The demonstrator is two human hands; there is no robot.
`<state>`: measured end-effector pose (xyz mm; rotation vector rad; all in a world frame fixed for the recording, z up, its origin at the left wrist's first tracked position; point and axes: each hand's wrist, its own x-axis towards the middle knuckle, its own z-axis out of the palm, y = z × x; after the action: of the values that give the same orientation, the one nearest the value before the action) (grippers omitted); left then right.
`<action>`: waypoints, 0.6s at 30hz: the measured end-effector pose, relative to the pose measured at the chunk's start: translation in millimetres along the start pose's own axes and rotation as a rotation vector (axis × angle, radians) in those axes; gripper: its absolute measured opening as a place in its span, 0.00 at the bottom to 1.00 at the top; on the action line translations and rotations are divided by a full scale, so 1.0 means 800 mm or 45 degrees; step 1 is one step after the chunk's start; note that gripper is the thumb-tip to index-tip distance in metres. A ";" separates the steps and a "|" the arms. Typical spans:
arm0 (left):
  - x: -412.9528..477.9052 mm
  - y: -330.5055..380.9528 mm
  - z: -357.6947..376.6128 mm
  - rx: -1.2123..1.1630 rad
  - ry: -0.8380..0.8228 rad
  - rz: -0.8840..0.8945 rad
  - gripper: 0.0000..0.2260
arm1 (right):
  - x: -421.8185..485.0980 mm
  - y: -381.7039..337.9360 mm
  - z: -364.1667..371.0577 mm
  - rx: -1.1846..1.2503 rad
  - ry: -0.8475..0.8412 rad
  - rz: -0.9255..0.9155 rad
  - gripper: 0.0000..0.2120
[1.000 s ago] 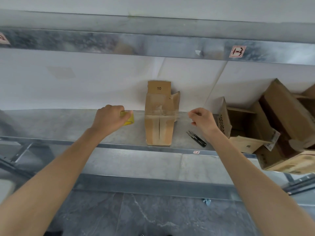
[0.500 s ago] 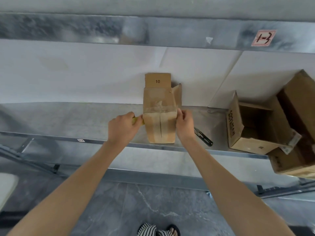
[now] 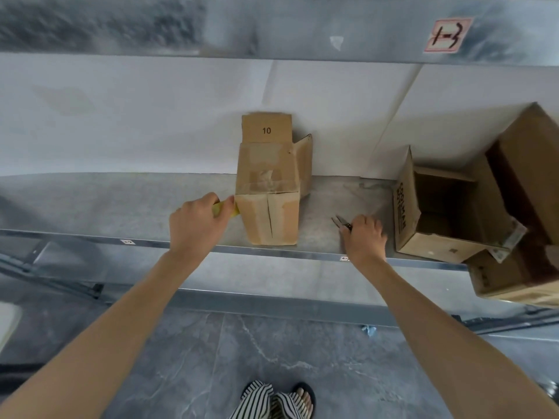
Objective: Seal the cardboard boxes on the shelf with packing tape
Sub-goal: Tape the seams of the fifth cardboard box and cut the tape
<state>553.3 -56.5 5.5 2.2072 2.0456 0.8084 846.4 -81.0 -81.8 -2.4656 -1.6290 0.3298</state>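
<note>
Gripping the yellow tape roll (image 3: 225, 208) in the left hand (image 3: 198, 225), tight against the left side of the cardboard box (image 3: 269, 213) marked 10, mid-way along the shelf (image 3: 115, 207) near its front edge. Curling the right hand (image 3: 363, 238) over the black snips (image 3: 341, 222), right of the box. Toward the right end, open boxes (image 3: 435, 219) tipped on their sides.
</note>
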 end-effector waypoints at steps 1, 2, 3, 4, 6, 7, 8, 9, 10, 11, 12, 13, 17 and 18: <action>-0.001 0.001 0.000 -0.001 0.011 -0.004 0.19 | 0.001 -0.002 -0.004 0.045 0.005 -0.002 0.16; -0.002 0.001 0.000 -0.003 0.016 -0.009 0.19 | 0.002 -0.005 -0.010 0.155 0.012 0.020 0.15; -0.003 0.002 0.001 -0.009 0.010 -0.025 0.19 | 0.004 -0.009 -0.018 0.331 0.009 0.059 0.13; -0.004 0.002 0.002 -0.026 -0.013 -0.064 0.19 | 0.005 -0.015 -0.029 0.546 -0.015 0.102 0.12; -0.002 0.004 0.002 -0.101 -0.104 -0.212 0.19 | 0.007 -0.034 -0.057 0.860 0.011 0.101 0.12; -0.001 0.004 0.003 -0.153 -0.166 -0.288 0.18 | 0.007 -0.048 -0.074 0.944 0.064 0.050 0.11; 0.000 0.005 0.003 -0.222 -0.246 -0.345 0.16 | 0.004 -0.063 -0.092 1.011 0.127 -0.023 0.10; 0.001 0.006 0.001 -0.307 -0.338 -0.376 0.15 | 0.000 -0.080 -0.110 1.062 0.187 -0.114 0.09; 0.003 0.009 0.000 -0.396 -0.425 -0.383 0.14 | -0.006 -0.097 -0.126 1.101 0.232 -0.217 0.08; 0.004 0.011 -0.001 -0.465 -0.493 -0.368 0.12 | -0.011 -0.115 -0.139 1.125 0.256 -0.324 0.07; 0.007 0.014 -0.001 -0.505 -0.546 -0.342 0.11 | -0.016 -0.133 -0.148 1.119 0.250 -0.412 0.06; 0.009 0.017 -0.001 -0.528 -0.594 -0.315 0.09 | -0.020 -0.151 -0.153 1.078 0.215 -0.474 0.06; 0.018 0.025 -0.004 -0.707 -0.776 -0.201 0.08 | -0.029 -0.201 -0.146 0.799 0.075 -0.509 0.08; 0.020 0.024 -0.004 -0.776 -0.827 -0.168 0.09 | -0.028 -0.204 -0.142 0.754 0.078 -0.484 0.08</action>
<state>569.8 -45.2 21.0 1.6710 1.3785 0.5052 724.6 -40.2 71.8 -1.6864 -1.6310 0.5725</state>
